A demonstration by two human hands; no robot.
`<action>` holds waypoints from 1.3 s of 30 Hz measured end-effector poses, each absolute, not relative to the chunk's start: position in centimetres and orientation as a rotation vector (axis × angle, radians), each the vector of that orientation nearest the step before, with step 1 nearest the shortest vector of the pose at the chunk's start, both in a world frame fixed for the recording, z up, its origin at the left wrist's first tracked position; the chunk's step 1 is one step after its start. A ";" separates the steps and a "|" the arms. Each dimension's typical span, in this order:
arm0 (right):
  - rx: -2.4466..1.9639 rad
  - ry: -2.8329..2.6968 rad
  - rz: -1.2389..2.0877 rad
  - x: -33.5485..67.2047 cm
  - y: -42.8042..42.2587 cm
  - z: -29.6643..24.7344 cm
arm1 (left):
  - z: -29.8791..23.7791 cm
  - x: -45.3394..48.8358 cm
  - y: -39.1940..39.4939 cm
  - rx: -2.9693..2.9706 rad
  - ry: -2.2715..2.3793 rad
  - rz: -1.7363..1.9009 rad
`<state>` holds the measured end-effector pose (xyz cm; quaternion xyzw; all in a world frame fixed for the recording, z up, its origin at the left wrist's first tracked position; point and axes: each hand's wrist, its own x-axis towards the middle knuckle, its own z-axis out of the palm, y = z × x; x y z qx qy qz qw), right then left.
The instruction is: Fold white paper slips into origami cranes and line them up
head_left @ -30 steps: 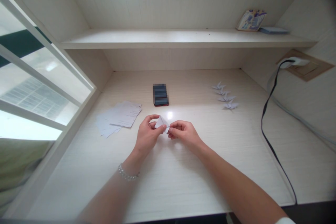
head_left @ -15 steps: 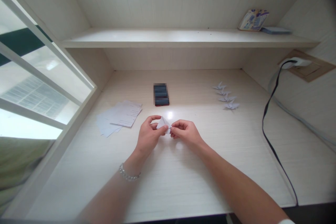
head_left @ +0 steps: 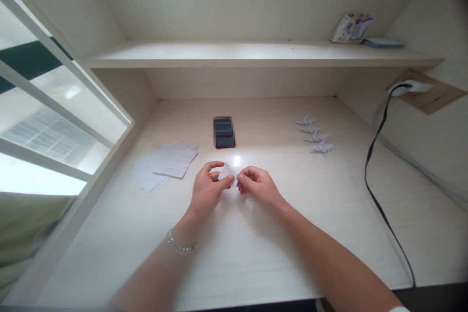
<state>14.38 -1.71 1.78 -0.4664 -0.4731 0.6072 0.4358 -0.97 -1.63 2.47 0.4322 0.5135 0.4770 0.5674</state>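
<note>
A small piece of folded white paper [head_left: 226, 171] is held just above the desk, one corner pointing away from me. My left hand [head_left: 208, 183] grips it from the left, thumb on top and fingers behind. On its right edge, the thumb and forefinger of my right hand [head_left: 256, 183] pinch the paper. The right fingertips partly hide that edge. Several folded paper cranes [head_left: 317, 138] stand in a row at the right back of the desk. Left of my hands lies a loose spread of white paper sheets [head_left: 175, 158], some with faint print.
A dark, pixelated phone-like object [head_left: 224, 132] lies beyond my hands. On the right, a black cable [head_left: 372, 156] runs from a wall socket [head_left: 420, 88] down over the desk. A shelf [head_left: 219, 53] spans the back, carrying a patterned packet [head_left: 351, 28] and a flat bluish item [head_left: 383, 43].
My right thumb and forefinger have shifted very slightly up and left along the paper's right edge. The left hand keeps its hold, and the other things stay put.
</note>
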 end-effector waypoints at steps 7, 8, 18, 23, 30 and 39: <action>-1.117 -1.085 1.659 14.4 -1.6 2.0 | 2.4 -0.8 -1.9 1.070 1.206 1.113; -1.125 -1.113 1.631 14.4 -1.6 1.9 | 2.3 -0.7 -2.0 1.076 1.219 1.112; -1.140 -1.159 1.572 14.2 -1.6 2.0 | 2.7 -0.7 -2.2 1.113 1.240 1.084; -1.118 -1.235 1.492 14.2 -1.6 1.6 | 2.6 -0.6 -2.2 1.109 1.221 1.062; -1.146 -1.389 1.425 14.3 -1.8 1.5 | 2.4 -0.6 -1.8 1.118 1.135 1.012; -1.144 -1.482 1.410 14.3 -2.0 2.2 | 2.1 -0.9 -1.6 1.154 1.178 1.053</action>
